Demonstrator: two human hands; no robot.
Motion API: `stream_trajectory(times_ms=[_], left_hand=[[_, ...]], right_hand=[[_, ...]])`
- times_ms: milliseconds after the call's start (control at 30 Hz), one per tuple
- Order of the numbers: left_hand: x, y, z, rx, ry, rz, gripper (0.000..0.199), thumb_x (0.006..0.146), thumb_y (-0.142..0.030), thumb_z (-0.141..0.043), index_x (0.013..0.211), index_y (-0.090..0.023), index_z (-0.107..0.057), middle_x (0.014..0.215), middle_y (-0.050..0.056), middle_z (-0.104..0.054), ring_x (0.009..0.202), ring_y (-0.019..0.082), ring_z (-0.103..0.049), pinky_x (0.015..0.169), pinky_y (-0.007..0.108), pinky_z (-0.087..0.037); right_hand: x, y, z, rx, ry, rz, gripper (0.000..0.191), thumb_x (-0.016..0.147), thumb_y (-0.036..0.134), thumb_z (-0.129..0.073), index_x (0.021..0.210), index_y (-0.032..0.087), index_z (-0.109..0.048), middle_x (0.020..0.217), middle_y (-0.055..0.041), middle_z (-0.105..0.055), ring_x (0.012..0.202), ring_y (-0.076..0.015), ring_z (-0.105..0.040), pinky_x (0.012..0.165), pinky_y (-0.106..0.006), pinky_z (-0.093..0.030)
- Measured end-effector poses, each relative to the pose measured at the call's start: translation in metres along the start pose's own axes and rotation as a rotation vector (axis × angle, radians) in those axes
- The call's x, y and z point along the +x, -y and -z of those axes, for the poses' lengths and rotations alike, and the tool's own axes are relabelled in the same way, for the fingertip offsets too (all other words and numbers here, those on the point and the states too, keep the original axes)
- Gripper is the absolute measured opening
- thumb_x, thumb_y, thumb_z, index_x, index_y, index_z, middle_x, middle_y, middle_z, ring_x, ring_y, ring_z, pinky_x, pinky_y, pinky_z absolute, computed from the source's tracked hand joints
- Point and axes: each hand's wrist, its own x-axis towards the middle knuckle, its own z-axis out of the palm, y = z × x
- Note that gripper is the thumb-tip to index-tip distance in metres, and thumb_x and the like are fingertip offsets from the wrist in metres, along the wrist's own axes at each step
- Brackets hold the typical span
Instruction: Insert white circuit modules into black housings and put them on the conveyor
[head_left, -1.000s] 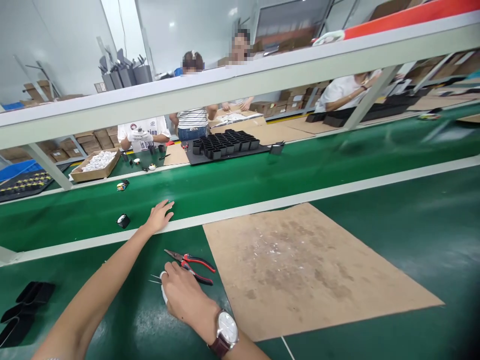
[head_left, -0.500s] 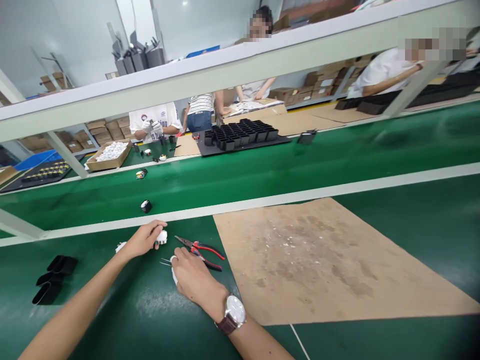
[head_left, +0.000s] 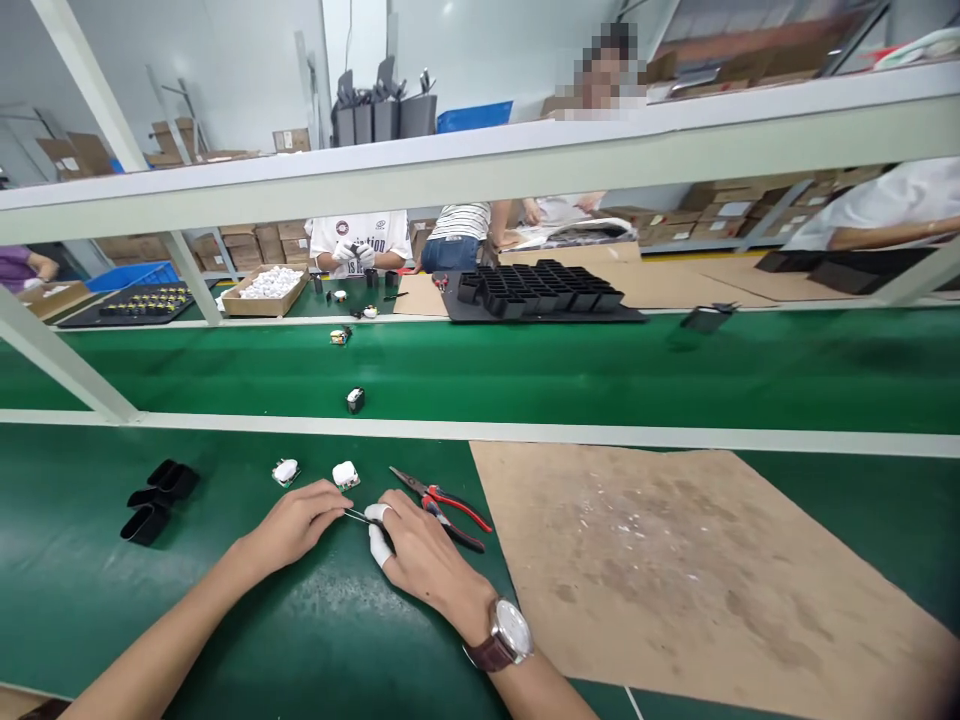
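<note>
Right hand (head_left: 412, 535) has it, one pair of tweezers (head_left: 357, 516) pinched in the fingers, two white finger covers (head_left: 380, 546) on show and one watch (head_left: 512, 630) at the wrist. And there's the left hand (head_left: 304, 520), bent over, fingertips right at the tweezers' tips; whether they're pinching anything, I cannot tell from here. Two hands, one pair of tweezers, out over the counter (head_left: 315, 640). Just beyond the left fingertips, two white-topped parts (head_left: 345, 474), side by side and apart, up toward the counter's far edge. One pair of pliers (head_left: 430, 497), red and black, lies just beside the right hand, nose pointing to the far edge. Three black sleeves (head_left: 159, 495) sit close together over on the counter's left side. One brown sheet (head_left: 675, 560) covers a big patch to the right, reaching up near the pale rail (head_left: 600, 434) along that far edge. Over the rail, on the green strip (head_left: 525, 370), count three more: one black-and-white piece (head_left: 355, 400) nearest, one small multicoloured piece (head_left: 339, 337) behind it, one black piece (head_left: 707, 318) well off right. Across the way, one gloved co-worker (head_left: 360, 235) and one open carton (head_left: 251, 306) of white pieces (head_left: 276, 281), too many to count!
</note>
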Motion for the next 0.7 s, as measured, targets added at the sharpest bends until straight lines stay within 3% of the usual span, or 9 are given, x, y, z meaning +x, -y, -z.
stream_trajectory(times_ms=[267, 467, 700], left_hand=[[-0.005, -0.002, -0.003, -0.208, -0.008, 0.059, 0.026, 0.11, -0.031, -0.054, 0.118, -0.024, -0.078, 0.107, 0.01, -0.076, 0.098, 0.023, -0.072, 0.087, 0.035, -0.057], [-0.005, -0.011, -0.002, -0.355, -0.041, 0.142, 0.024, 0.108, -0.032, -0.057, 0.109, -0.023, -0.08, 0.103, 0.01, -0.075, 0.096, 0.022, -0.07, 0.086, 0.034, -0.055], [-0.01, -0.001, 0.004, -0.51, -0.281, 0.354, 0.027, 0.106, -0.042, -0.06, 0.1, -0.02, -0.076, 0.092, 0.006, -0.066, 0.069, 0.015, -0.06, 0.06, 0.026, -0.05]], right_hand=[[-0.003, 0.0, -0.004, 0.107, -0.058, 0.049, 0.018, 0.102, 0.01, -0.049, 0.113, 0.019, -0.061, 0.106, -0.0072, -0.064, 0.097, -0.0222, -0.064, 0.082, -0.035, -0.053], [-0.005, 0.006, -0.002, 0.155, -0.052, 0.025, 0.017, 0.101, 0.011, -0.048, 0.111, 0.02, -0.058, 0.105, -0.0049, -0.063, 0.08, -0.0183, -0.063, 0.073, -0.032, -0.051], [-0.007, 0.004, -0.007, 0.114, -0.141, 0.002, 0.023, 0.1, 0.011, -0.044, 0.117, 0.019, -0.057, 0.106, -0.006, -0.064, 0.078, -0.0184, -0.064, 0.066, -0.031, -0.046]])
